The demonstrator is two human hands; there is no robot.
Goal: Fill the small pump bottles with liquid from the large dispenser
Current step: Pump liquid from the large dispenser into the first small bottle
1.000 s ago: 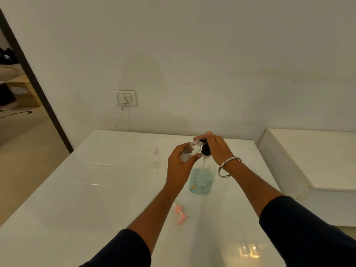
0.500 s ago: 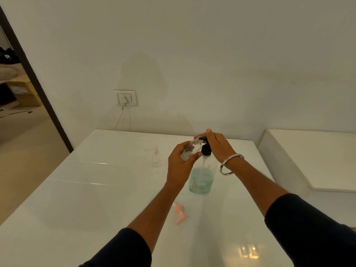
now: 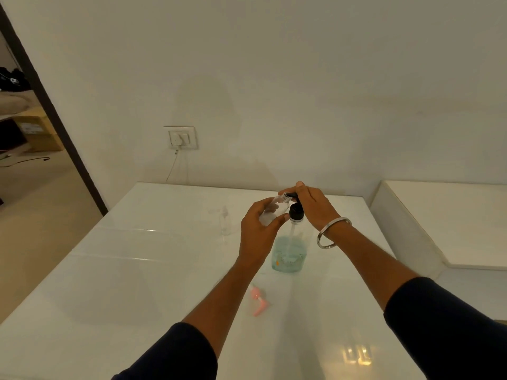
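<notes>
Frame centre: left hand (image 3: 258, 231) grips tilted small bottle (image 3: 274, 209); right hand (image 3: 312, 207) closed over large dispenser (image 3: 289, 253) pump, nozzle hidden. Clear bottle (image 3: 225, 220) left barely discernible.

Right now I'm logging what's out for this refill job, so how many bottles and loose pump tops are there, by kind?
Large dispenser with black pump: 1
Small clear bottle held in the left hand: 1
Small clear bottle standing on the table: 1
Loose pink pump top: 1
Total: 4
</notes>
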